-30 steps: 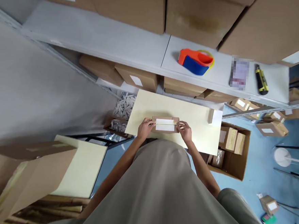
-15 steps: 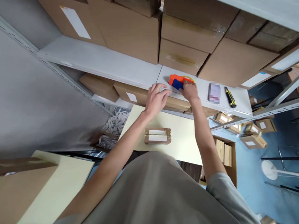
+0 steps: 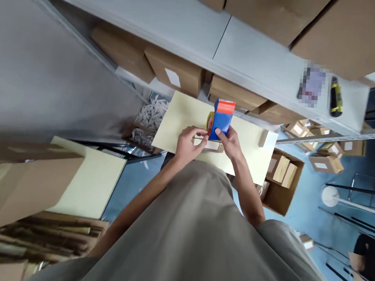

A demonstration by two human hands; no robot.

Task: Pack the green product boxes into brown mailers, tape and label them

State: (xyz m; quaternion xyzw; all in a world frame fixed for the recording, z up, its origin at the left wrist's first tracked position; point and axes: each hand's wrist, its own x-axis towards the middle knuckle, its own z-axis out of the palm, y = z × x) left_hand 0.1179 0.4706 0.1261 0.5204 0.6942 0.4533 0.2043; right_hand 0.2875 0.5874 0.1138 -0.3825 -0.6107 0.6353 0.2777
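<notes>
My right hand (image 3: 231, 142) grips a blue and orange tape dispenser (image 3: 222, 125), its thumb across the blue side. A yellow-edged tape roll (image 3: 210, 121) shows at the dispenser's left. My left hand (image 3: 189, 145) has thumb and forefinger drawn together at the dispenser's lower left edge, touching it by the roll; the exact spot pinched is hard to make out. Below the dispenser a small taped cardboard box (image 3: 213, 146) with a white label lies on the pale yellow table (image 3: 183, 114), partly covered by both hands.
The grey shelf (image 3: 260, 55) beyond the table holds a blurred-out flat item (image 3: 312, 86), a black and yellow utility knife (image 3: 336, 97) and large cartons. An open carton (image 3: 284, 203) with small boxes stands right of the table. A small box (image 3: 263, 138) sits at the table's right end.
My right hand has brought the tape dispenser from the shelf down over the table and turned it upright. My left hand has come down to meet it. The view has tilted lower.
</notes>
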